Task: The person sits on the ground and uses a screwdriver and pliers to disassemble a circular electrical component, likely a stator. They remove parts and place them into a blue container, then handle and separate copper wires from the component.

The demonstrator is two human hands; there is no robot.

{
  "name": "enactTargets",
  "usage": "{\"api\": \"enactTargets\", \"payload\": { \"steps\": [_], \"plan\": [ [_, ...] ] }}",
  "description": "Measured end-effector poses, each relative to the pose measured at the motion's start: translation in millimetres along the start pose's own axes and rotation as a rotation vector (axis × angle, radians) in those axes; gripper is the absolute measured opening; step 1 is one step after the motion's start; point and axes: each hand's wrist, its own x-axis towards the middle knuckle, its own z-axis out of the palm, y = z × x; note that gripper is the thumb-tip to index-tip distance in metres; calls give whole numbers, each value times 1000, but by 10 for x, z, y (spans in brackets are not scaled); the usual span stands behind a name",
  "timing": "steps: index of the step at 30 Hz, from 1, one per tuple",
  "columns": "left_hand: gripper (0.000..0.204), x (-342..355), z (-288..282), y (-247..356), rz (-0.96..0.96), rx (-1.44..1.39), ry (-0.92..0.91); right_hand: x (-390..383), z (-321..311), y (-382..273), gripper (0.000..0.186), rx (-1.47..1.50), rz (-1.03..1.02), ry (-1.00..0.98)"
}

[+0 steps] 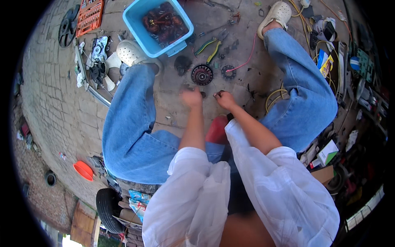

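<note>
Paved ground (pixel 61 103); round rotor (pixel 202 75) flat, axis upward, beyond hands.

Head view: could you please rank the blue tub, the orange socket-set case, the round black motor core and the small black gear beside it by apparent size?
1. Blue tub
2. Orange socket-set case, though fisheye bending near the rim may distort it
3. Round black motor core
4. Small black gear
</note>
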Motion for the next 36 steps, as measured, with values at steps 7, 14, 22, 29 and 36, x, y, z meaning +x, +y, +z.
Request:
{"api": "enactTargets", "payload": {
  "steps": [7,14,22,29,36],
  "plan": [
    [34,-39,-97,232,109,60,-330,-108,-95,-102,38,-80,-265,131],
    [54,139,-217,390,-276,-508,-815,-99,-132,-112,33,323,-172,-10],
    [71,327,146,121,0,-200,-148,-92,-241,-94,35,499,81,8],
    [89,373,518,20,-98,-2,-115,-144,-314,-147,41,418,116,108],
    [103,470,453,202,-347,-96,-284,-152,-449,-249,39,525,170,74]
  ]
}}
